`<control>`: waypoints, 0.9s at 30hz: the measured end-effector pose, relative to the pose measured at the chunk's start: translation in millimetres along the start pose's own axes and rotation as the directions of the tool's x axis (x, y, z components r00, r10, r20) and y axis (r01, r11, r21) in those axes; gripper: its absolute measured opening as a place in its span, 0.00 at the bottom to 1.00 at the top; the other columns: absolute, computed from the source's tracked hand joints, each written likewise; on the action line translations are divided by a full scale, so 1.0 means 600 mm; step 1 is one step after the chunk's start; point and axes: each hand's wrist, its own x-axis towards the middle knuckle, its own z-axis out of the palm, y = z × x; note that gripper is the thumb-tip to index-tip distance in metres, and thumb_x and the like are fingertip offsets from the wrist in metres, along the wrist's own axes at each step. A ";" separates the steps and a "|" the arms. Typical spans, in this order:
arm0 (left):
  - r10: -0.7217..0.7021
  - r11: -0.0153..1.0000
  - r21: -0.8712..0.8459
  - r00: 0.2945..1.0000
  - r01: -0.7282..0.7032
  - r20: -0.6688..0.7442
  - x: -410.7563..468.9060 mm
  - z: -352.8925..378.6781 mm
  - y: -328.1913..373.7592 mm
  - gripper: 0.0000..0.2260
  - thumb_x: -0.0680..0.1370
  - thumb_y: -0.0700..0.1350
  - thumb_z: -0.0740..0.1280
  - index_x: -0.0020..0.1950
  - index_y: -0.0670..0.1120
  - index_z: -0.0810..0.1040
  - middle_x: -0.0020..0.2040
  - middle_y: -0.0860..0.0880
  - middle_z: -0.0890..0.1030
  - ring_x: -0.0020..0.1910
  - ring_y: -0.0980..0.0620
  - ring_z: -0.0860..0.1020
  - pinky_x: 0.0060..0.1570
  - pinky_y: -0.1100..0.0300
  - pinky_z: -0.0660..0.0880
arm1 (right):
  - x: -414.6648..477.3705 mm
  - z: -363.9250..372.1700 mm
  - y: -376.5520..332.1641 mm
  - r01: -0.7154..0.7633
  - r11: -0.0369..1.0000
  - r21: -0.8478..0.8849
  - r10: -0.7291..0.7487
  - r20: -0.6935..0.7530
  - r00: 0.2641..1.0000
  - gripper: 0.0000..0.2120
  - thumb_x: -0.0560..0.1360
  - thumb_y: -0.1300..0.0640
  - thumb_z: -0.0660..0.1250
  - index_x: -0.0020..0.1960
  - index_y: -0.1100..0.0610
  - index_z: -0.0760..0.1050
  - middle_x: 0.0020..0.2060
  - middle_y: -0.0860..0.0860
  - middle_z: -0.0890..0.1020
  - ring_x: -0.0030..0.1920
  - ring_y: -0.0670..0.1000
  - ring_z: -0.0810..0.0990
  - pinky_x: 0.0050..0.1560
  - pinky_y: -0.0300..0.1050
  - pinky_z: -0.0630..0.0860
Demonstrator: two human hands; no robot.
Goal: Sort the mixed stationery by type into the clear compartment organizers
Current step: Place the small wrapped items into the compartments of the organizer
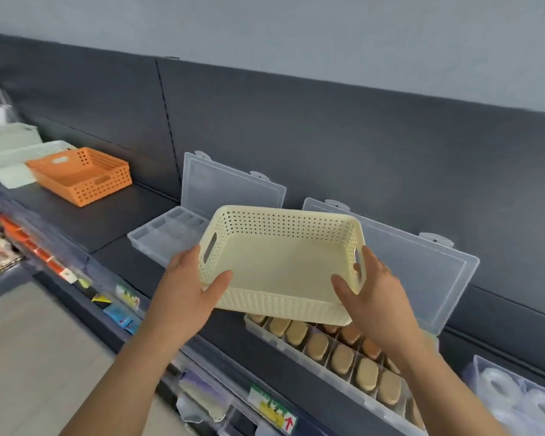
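Dark grey shelf (114, 221) under grey wall, cream basket (280, 262) gripped by left hand (186, 287) and right hand (375, 291), fingers clamped on its sides, above open clear organizers (167, 231).

Worn at head height, looking forward and steeply down along a dark shelf (114, 221) that runs on a slant from upper left to lower right, horizon tilted and edges bowed by the wide lens. Close enough that both forearms rise from the bottom edge and the left hand (186, 287) and right hand (375, 294) fill the middle with the cream basket (280, 262) between them. Only one view here, taking in grey wall (296, 33) above and pale floor (29, 357) at lower left.
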 end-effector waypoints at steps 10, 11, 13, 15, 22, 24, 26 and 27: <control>-0.187 0.972 0.092 0.947 0.217 -0.262 -0.023 -0.189 -0.180 0.17 0.76 0.55 0.65 0.64 0.54 0.72 0.54 0.52 0.75 0.50 0.56 0.70 0.38 0.69 0.62 | 0.065 0.186 -0.209 0.239 0.969 0.062 -0.247 0.192 0.950 0.28 0.75 0.43 0.64 0.71 0.51 0.62 0.60 0.47 0.77 0.52 0.49 0.78 0.49 0.45 0.79; -0.192 0.968 0.100 0.939 0.228 -0.285 -0.019 -0.210 -0.204 0.17 0.76 0.56 0.65 0.64 0.54 0.72 0.54 0.52 0.75 0.50 0.56 0.70 0.38 0.68 0.62 | 0.073 0.209 -0.237 0.267 0.961 0.068 -0.275 0.196 0.941 0.27 0.75 0.43 0.64 0.70 0.51 0.63 0.59 0.47 0.77 0.51 0.49 0.77 0.48 0.45 0.79; -0.212 0.959 0.114 0.925 0.258 -0.316 -0.008 -0.254 -0.251 0.16 0.76 0.55 0.64 0.62 0.54 0.72 0.55 0.54 0.75 0.51 0.56 0.70 0.40 0.65 0.62 | 0.089 0.255 -0.298 0.303 0.949 0.091 -0.315 0.207 0.926 0.25 0.75 0.44 0.64 0.68 0.51 0.65 0.57 0.47 0.77 0.49 0.47 0.76 0.47 0.45 0.79; -0.246 0.952 0.086 0.904 0.293 -0.351 0.006 -0.301 -0.301 0.16 0.76 0.54 0.65 0.63 0.54 0.72 0.54 0.55 0.74 0.52 0.56 0.70 0.44 0.62 0.64 | 0.104 0.303 -0.362 0.326 0.939 0.112 -0.343 0.220 0.913 0.22 0.75 0.46 0.65 0.65 0.53 0.66 0.54 0.48 0.77 0.49 0.47 0.75 0.44 0.43 0.75; -0.246 0.946 0.111 0.897 0.305 -0.368 0.082 -0.481 -0.490 0.16 0.76 0.55 0.65 0.62 0.54 0.71 0.53 0.55 0.75 0.53 0.54 0.72 0.44 0.58 0.69 | 0.140 0.480 -0.579 0.334 0.919 0.207 -0.378 0.233 0.896 0.18 0.75 0.48 0.65 0.61 0.53 0.69 0.54 0.51 0.79 0.53 0.49 0.77 0.43 0.42 0.73; -0.259 0.937 0.134 0.896 0.324 -0.360 0.111 -0.524 -0.541 0.17 0.76 0.57 0.64 0.62 0.55 0.71 0.53 0.54 0.75 0.51 0.55 0.73 0.44 0.56 0.71 | 0.152 0.527 -0.629 0.321 0.926 0.196 -0.364 0.245 0.899 0.18 0.74 0.47 0.65 0.60 0.53 0.69 0.54 0.51 0.79 0.53 0.50 0.77 0.43 0.43 0.73; -0.275 0.929 0.144 0.895 0.342 -0.352 0.144 -0.557 -0.585 0.18 0.76 0.57 0.64 0.64 0.54 0.71 0.54 0.53 0.74 0.51 0.55 0.72 0.45 0.57 0.70 | 0.169 0.568 -0.674 0.313 0.932 0.184 -0.353 0.251 0.901 0.19 0.74 0.47 0.65 0.62 0.53 0.69 0.55 0.51 0.79 0.54 0.50 0.77 0.45 0.44 0.74; -0.276 0.928 0.145 0.895 0.343 -0.351 0.162 -0.570 -0.606 0.18 0.76 0.57 0.64 0.64 0.54 0.71 0.54 0.53 0.74 0.51 0.55 0.71 0.45 0.57 0.68 | 0.179 0.587 -0.694 0.310 0.934 0.175 -0.347 0.251 0.904 0.20 0.74 0.47 0.65 0.62 0.53 0.69 0.56 0.51 0.79 0.55 0.50 0.77 0.45 0.44 0.74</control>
